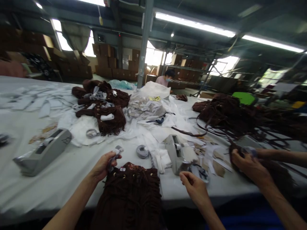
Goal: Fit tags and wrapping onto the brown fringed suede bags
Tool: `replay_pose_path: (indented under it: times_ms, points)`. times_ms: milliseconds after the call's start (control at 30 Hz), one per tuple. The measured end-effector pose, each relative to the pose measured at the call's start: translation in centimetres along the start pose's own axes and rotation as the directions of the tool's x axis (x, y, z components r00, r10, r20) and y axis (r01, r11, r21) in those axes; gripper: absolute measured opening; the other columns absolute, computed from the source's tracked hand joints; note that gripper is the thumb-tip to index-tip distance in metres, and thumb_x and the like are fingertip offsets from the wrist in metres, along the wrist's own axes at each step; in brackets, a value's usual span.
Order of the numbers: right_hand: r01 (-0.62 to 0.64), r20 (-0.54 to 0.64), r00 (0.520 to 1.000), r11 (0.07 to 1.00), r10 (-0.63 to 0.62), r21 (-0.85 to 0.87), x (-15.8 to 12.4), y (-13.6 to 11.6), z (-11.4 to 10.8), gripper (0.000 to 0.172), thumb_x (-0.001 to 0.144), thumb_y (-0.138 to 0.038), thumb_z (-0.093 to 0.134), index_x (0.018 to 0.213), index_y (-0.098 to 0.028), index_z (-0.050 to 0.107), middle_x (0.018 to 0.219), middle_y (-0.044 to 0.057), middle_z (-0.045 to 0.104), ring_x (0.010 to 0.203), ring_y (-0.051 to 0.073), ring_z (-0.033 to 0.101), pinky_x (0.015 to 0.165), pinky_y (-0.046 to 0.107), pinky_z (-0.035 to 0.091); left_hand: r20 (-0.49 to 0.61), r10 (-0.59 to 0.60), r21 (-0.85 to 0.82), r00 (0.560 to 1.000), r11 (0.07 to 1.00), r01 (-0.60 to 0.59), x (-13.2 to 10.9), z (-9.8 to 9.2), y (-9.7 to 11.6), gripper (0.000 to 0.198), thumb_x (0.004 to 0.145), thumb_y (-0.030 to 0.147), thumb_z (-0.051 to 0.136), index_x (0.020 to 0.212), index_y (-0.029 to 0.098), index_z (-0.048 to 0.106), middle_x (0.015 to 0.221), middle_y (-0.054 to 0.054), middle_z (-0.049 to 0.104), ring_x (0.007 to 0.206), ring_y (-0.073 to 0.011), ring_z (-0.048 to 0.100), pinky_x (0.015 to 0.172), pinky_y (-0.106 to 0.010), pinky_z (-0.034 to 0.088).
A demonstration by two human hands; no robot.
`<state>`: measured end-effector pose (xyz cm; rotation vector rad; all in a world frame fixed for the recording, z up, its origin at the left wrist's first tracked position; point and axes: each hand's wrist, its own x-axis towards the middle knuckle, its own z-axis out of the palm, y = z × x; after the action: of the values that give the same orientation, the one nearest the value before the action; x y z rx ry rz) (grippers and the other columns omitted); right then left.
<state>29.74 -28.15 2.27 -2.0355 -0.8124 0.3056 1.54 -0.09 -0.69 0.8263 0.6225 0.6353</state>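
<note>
A dark brown fringed bag (131, 195) with metal eyelets lies at the table's front edge. At its upper left corner, my left hand (104, 164) is closed around a grey strip, whose wrapped end sticks up above the fingers. My right hand (192, 183) is pinched at the front of a grey tape dispenser (175, 153); whatever lies between its fingertips is too small to make out. Between the hands, behind the bag, sits a grey roll (142, 151). White folded pieces (163, 161) are beside the dispenser.
Another tape dispenser (44, 150) stands at the left. Brown bags (107, 108) and a plastic bag of scraps (146, 105) lie farther back. At the right, a co-worker's hands (249, 163) hold brown material near more brown bags (223, 111). A masked person (163, 80) is behind the table.
</note>
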Motion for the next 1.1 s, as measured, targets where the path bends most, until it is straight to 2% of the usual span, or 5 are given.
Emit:
replay_pose_path:
  times_ms: [167, 267, 500, 700, 1100]
  points:
    - [-0.058, 0.3, 0.946, 0.851, -0.119, 0.522, -0.2, -8.5, 6.8, 0.032, 0.07, -0.046, 0.072, 0.084, -0.017, 0.065, 0.075, 0.003, 0.067, 0.07, 0.018, 0.061, 0.068, 0.028, 0.048, 0.068, -0.002, -0.044, 0.998, 0.999, 0.005, 0.0, 0.5, 0.6, 0.034, 0.068, 0.035, 0.073, 0.092, 0.013, 0.063, 0.069, -0.002, 0.059, 0.047, -0.0061, 0.046, 0.04, -0.014, 0.032]
    - [-0.159, 0.324, 0.939, 0.683, -0.119, 0.713, 0.0, -12.6, 12.1, 0.037, 0.067, -0.039, 0.077, 0.091, -0.019, 0.059, 0.077, 0.0, 0.064, 0.066, 0.014, 0.06, 0.063, 0.025, 0.048, 0.056, 0.029, -0.049, 0.998, 0.998, -0.026, -0.1, 0.6, 0.4, 0.034, 0.067, 0.035, 0.075, 0.091, 0.013, 0.063, 0.064, 0.001, 0.054, 0.047, -0.0068, 0.048, 0.038, -0.014, 0.03]
    - [-0.247, 0.276, 0.96, 0.612, 0.049, 0.752, 1.7, -14.3, 21.3, 0.053, 0.052, -0.023, 0.082, 0.095, -0.018, 0.052, 0.079, -0.001, 0.06, 0.075, 0.016, 0.06, 0.06, 0.023, 0.048, 0.108, 0.066, -0.074, 0.992, 0.996, -0.058, -0.4, 1.2, 0.4, 0.032, 0.068, 0.034, 0.075, 0.089, 0.013, 0.063, 0.068, 0.002, 0.053, 0.049, -0.0051, 0.048, 0.045, -0.015, 0.036]
    - [-0.389, 0.396, 0.915, 0.45, 0.084, 0.804, 1.5, -14.3, 22.3, 0.05, 0.055, -0.028, 0.082, 0.093, -0.019, 0.051, 0.074, -0.005, 0.057, 0.061, 0.008, 0.055, 0.055, 0.018, 0.045, 0.154, 0.043, -0.097, 0.987, 0.995, -0.029, -0.3, 1.2, 0.4, 0.031, 0.069, 0.03, 0.076, 0.091, 0.012, 0.064, 0.067, 0.001, 0.054, 0.051, -0.0067, 0.05, 0.045, -0.015, 0.038]
    - [-0.49, 0.482, 0.866, 0.408, 0.132, 0.77, 4.0, -13.4, 23.1, 0.067, 0.035, -0.021, 0.089, 0.09, -0.02, 0.051, 0.067, -0.007, 0.058, 0.058, 0.011, 0.058, 0.052, 0.019, 0.048, 0.043, 0.166, -0.197, 0.985, 0.968, -0.155, 0.5, 2.1, 0.8, 0.034, 0.062, 0.035, 0.077, 0.086, 0.014, 0.063, 0.067, 0.001, 0.052, 0.052, -0.0065, 0.046, 0.05, -0.017, 0.04]
